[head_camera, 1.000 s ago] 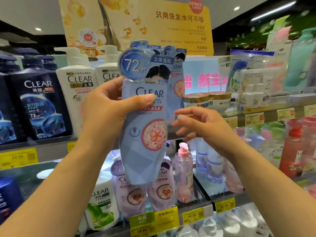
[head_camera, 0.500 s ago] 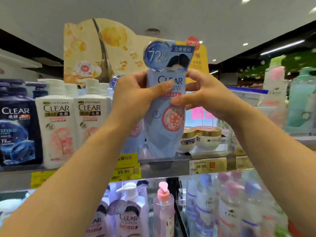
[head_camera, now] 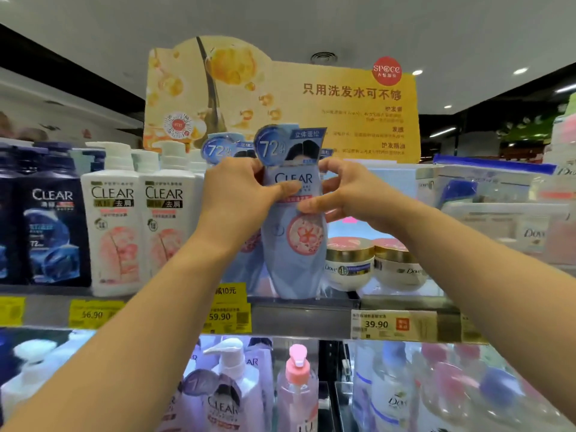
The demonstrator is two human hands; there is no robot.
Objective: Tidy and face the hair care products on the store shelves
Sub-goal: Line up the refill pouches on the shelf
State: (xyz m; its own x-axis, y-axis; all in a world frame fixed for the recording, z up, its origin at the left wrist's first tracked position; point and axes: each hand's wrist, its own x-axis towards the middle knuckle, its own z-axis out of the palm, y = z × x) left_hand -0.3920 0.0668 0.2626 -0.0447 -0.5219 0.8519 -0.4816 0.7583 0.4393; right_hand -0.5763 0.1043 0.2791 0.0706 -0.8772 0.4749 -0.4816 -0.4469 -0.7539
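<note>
A light blue CLEAR shampoo bottle (head_camera: 294,260) with a round "72" tag on top stands upright at the front of the upper shelf (head_camera: 311,307), label facing me. My left hand (head_camera: 237,194) grips its upper left side, thumb across the label. My right hand (head_camera: 343,191) grips its upper right side, thumb on the front. A second, similar blue bottle (head_camera: 218,149) stands just behind and to the left, mostly hidden by my left hand.
White CLEAR pump bottles (head_camera: 115,219) and dark blue CLEAR bottles (head_camera: 51,219) fill the shelf to the left. Two gold-lidded Dove jars (head_camera: 349,263) sit right of the held bottle. A yellow cardboard sign (head_camera: 311,104) rises behind. Price tags (head_camera: 377,324) line the shelf edge; more bottles stand below.
Both hands have carried the blue bottle from in front of the lower shelf up to the upper shelf, where its base now rests at the front edge. My right hand closed round it.
</note>
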